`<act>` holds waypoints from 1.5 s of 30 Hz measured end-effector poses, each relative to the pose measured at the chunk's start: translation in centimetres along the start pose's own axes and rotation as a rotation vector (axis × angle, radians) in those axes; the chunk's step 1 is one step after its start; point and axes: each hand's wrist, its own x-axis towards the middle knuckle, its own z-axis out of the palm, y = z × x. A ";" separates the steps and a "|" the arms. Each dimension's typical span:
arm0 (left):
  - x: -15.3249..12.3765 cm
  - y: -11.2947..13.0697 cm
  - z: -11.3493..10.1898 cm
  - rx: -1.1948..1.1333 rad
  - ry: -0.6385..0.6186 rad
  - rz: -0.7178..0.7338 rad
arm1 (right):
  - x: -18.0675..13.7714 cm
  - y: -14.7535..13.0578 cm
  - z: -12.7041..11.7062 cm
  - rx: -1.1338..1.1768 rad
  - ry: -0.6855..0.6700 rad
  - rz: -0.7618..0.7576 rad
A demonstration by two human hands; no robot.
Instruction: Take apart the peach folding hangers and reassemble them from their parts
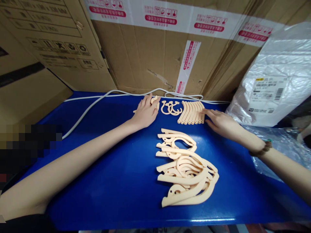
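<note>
My left hand (145,111) rests at the back of the blue table, fingers spread over a few beige plastic pieces (155,103) that it partly hides. To its right lie several loose beige hanger hooks (171,108), overlapping. A row of curved beige hanger arms (191,112) stands side by side, and my right hand (217,122) touches its right end with an outstretched index finger, the thumb side lower down. Nearer to me, folded beige hangers (189,174) are heaped together, their hooks tucked between the arms.
Cardboard boxes (145,61) with printed tape wall off the back and left. A white cable (94,111) runs along the rear of the blue table (109,187). On the right are a white plastic parcel (267,77) with a label and a clear plastic bag (272,155).
</note>
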 end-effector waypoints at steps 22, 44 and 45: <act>-0.1 4.8 -1.7 0.210 -0.013 0.266 | 0.2 -2.2 -1.5 -0.078 0.081 0.101; 2.6 1.3 -1.5 -0.037 -0.035 0.551 | 8.8 -8.3 -0.8 0.066 0.183 -0.041; 2.6 1.3 -1.7 -0.038 -0.045 0.565 | 8.8 -8.3 -0.8 0.085 0.185 -0.040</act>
